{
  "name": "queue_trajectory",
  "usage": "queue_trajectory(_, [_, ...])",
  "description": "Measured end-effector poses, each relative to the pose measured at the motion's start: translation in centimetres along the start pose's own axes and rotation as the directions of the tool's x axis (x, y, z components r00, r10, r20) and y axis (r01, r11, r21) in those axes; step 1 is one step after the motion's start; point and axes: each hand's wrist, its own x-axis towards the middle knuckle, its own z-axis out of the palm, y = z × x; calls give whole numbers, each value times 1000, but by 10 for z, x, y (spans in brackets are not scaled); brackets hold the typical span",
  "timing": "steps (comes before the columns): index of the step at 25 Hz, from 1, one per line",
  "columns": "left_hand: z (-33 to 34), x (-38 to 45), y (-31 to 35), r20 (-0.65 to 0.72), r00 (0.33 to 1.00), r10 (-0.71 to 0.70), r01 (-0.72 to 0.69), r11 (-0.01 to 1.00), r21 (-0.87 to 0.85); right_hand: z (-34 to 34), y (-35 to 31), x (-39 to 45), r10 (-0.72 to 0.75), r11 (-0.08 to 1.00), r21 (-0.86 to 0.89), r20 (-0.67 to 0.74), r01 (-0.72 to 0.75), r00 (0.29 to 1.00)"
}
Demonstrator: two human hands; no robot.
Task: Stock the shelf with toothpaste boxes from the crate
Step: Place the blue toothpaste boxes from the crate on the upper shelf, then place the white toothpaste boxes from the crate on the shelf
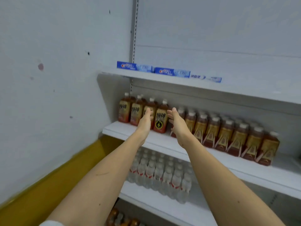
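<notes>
Three blue and white toothpaste boxes lie in a row on the top shelf [236, 88]: a left box [134, 66], a middle box [172, 72] and a right box [206, 78] that lies flatter. Both my arms reach forward below that shelf. My left hand [145, 121] and my right hand [176, 122] are held palms facing each other with straight fingers and nothing in them, in front of the tea bottles. The crate is out of sight.
Brown tea bottles [228, 134] fill the middle shelf [162, 144]. Clear water bottles [162, 175] stand on the shelf below, and more bottles [118, 217] show at the bottom. A grey wall [57, 79] with a yellow base band [48, 185] closes the left side.
</notes>
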Motion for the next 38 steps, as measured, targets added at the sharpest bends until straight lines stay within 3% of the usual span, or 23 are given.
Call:
queue_trajectory(10, [35, -52, -156, 49, 945, -323, 322, 946, 32, 10, 155, -60, 333, 943, -6, 18, -333, 943])
queue_trajectory(17, [103, -85, -292, -55, 846, -530, 533, 844, 59, -30, 303, -94, 510, 860, -53, 130, -508, 850])
queue_trajectory(19, [120, -101, -348, -81, 795, -601, 605, 796, 23, -42, 355, -109, 573, 819, -60, 161, -571, 804])
queue_trajectory(23, [139, -142, -446, -55, 602, -797, 790, 604, -109, -52, 448, -139, 734, 671, -45, 179, -740, 655])
queue_trajectory(27, [138, -170, -546, -136, 527, -839, 845, 534, -21, -46, 560, -168, 828, 538, -45, 217, -842, 517])
queue_trajectory(32, [129, -213, -708, -152, 376, -914, 927, 367, 83, -21, 721, -221, 938, 346, -151, 89, -926, 335])
queue_trajectory(34, [126, -226, -777, -135, 364, -922, 931, 353, 94, -16, 787, -244, 961, 276, -224, 29, -935, 276])
queue_trajectory(36, [127, -236, -846, -140, 382, -913, 908, 344, 238, -12, 851, -271, 972, 207, -284, -53, -936, 231])
queue_trajectory(38, [130, -247, -914, -186, 417, -890, 870, 332, 364, -6, 912, -297, 962, 196, -318, -121, -927, 245])
